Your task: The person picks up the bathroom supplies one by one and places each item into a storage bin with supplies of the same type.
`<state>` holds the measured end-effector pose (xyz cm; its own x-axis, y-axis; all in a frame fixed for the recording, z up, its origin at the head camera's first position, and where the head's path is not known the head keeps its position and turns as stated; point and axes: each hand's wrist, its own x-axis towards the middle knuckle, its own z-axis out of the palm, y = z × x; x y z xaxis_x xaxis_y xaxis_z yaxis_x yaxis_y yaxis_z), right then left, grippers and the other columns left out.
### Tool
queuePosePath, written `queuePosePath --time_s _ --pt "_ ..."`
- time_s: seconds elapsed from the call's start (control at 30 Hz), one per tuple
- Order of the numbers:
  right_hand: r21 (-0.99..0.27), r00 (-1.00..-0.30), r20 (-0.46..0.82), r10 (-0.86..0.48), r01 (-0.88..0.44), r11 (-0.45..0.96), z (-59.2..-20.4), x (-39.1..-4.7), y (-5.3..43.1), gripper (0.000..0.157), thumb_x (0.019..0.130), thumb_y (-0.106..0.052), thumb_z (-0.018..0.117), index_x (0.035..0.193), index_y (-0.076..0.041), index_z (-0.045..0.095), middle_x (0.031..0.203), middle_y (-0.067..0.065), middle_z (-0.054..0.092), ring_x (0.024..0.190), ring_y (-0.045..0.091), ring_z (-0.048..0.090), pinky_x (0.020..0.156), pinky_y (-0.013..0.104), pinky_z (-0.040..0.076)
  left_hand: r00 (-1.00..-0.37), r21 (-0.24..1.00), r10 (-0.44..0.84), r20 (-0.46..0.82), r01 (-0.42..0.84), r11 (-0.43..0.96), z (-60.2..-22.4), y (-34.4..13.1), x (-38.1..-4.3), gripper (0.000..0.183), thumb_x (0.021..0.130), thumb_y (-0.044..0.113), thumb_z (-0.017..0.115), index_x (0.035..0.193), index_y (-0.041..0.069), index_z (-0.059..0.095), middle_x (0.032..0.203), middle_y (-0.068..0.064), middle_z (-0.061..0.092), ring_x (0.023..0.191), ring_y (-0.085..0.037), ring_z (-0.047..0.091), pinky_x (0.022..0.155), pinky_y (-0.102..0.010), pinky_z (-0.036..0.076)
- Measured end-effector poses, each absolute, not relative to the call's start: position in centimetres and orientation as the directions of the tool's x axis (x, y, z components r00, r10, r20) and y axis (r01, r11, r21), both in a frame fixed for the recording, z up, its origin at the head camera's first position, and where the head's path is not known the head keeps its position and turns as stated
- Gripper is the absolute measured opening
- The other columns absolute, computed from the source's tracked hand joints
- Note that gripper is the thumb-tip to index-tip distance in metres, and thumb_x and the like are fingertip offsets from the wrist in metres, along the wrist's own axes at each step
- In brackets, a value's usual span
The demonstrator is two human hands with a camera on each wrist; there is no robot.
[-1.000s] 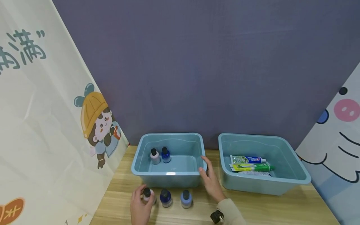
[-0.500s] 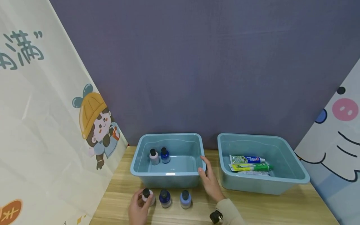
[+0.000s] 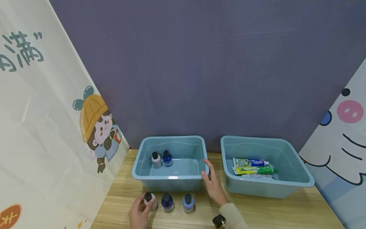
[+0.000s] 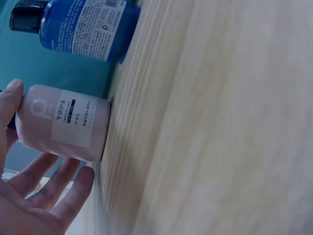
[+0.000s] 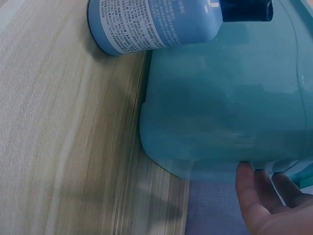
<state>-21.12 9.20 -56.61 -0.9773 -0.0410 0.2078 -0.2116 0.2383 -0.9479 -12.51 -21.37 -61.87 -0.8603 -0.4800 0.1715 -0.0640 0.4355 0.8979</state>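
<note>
In the head view, a pale pink bottle with a black cap (image 3: pixel 152 203) stands upright on the table at the front left. My left hand (image 3: pixel 139 211) pinches it near the cap; in the left wrist view the thumb (image 4: pixel 11 100) lies at its shoulder and the lower fingers spread beside it. A dark blue bottle (image 3: pixel 167 203) and a light blue bottle (image 3: pixel 188 204) stand to its right in a row. My right hand (image 3: pixel 214 186) holds the left bin (image 3: pixel 171 184) by its front right corner, with fingertips against the outer wall in the right wrist view.
Inside the left bin stand a pale pink bottle (image 3: pixel 156 161) and a blue bottle (image 3: pixel 167 159). The right bin (image 3: pixel 268 187) holds several toothpaste tubes (image 3: pixel 254 170). A dark cloth wall (image 3: pixel 200 79) rises behind the wooden table (image 3: pixel 114 203).
My left hand's fingers have loosened slightly around the pink bottle, which stays in its place. The right hand keeps its hold on the bin. The head view shifts a little.
</note>
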Motion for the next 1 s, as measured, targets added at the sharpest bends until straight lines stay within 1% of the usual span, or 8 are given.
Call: queuePosePath --time_s 0.13,0.37,0.5,0.6,0.67,0.83,1.0 --pt "-0.945 -0.977 0.211 -0.035 -0.213 0.248 -56.7 -21.1 9.2 0.052 0.108 -0.036 0.050 0.157 -0.031 0.033 0.165 0.018 0.032 0.148 0.039 0.036 0.114 0.065 0.035 -0.856 0.902 -0.489 0.167 -0.067 0.427 -62.1 -21.4 -12.5 0.037 0.086 0.013 0.083 0.121 0.006 0.073 0.117 -0.016 0.073 0.088 0.000 0.068 0.073 -0.018 0.057" --pt "-0.948 -0.977 0.208 -0.043 -0.213 0.236 -56.9 -21.2 9.3 0.054 0.108 -0.037 0.051 0.158 -0.029 0.032 0.165 0.019 0.032 0.149 0.040 0.035 0.115 0.067 0.032 -0.828 0.907 -0.525 0.195 -0.050 0.417 -62.5 -21.0 -12.6 0.035 0.086 0.011 0.082 0.120 0.005 0.074 0.114 -0.017 0.074 0.087 0.012 0.060 0.074 -0.014 0.056" --pt "-0.951 -0.979 0.202 -0.041 -0.206 0.232 -56.8 -21.1 9.2 0.055 0.108 -0.038 0.051 0.158 -0.029 0.033 0.165 0.018 0.033 0.148 0.039 0.036 0.115 0.066 0.033 -0.807 0.905 -0.535 0.252 0.001 0.425 -62.6 -21.0 -12.5 0.034 0.086 0.009 0.082 0.119 0.001 0.074 0.112 -0.019 0.074 0.087 0.015 0.058 0.072 -0.008 0.053" --pt "-0.954 -0.981 0.190 -0.038 -0.194 0.231 -56.6 -21.1 9.2 0.054 0.108 -0.040 0.051 0.158 -0.032 0.033 0.165 0.016 0.033 0.149 0.037 0.036 0.116 0.066 0.032 -0.799 0.904 -0.531 0.283 0.038 0.425 -62.7 -21.1 -12.5 0.035 0.086 0.005 0.081 0.119 -0.002 0.073 0.113 -0.021 0.074 0.086 0.014 0.059 0.071 -0.006 0.052" --pt "-0.953 -0.981 0.189 -0.037 -0.192 0.234 -56.5 -21.0 9.2 0.053 0.108 -0.040 0.051 0.157 -0.032 0.033 0.166 0.014 0.032 0.149 0.036 0.035 0.116 0.066 0.032 -0.802 0.912 -0.531 0.275 0.044 0.407 -62.6 -21.0 -12.4 0.035 0.087 0.004 0.080 0.121 -0.003 0.072 0.116 -0.021 0.073 0.088 0.013 0.060 0.072 -0.006 0.052" --pt "-0.952 -0.982 0.188 -0.034 -0.191 0.238 -56.5 -21.0 9.2 0.053 0.108 -0.039 0.051 0.158 -0.031 0.033 0.166 0.013 0.032 0.150 0.036 0.034 0.116 0.067 0.031 -0.813 0.931 -0.536 0.227 0.018 0.365 -62.1 -20.9 -12.2 0.036 0.091 0.008 0.077 0.125 -0.003 0.070 0.121 -0.024 0.070 0.089 0.013 0.059 0.071 -0.007 0.053" --pt "-0.953 -0.983 0.183 -0.030 -0.185 0.239 -56.5 -21.1 9.1 0.055 0.108 -0.041 0.050 0.158 -0.030 0.032 0.166 0.014 0.032 0.151 0.037 0.033 0.117 0.068 0.030 -0.806 0.935 -0.550 0.218 0.013 0.353 -61.3 -20.8 -12.2 0.035 0.093 0.009 0.075 0.124 -0.004 0.069 0.121 -0.026 0.070 0.096 0.021 0.052 0.075 -0.006 0.051"
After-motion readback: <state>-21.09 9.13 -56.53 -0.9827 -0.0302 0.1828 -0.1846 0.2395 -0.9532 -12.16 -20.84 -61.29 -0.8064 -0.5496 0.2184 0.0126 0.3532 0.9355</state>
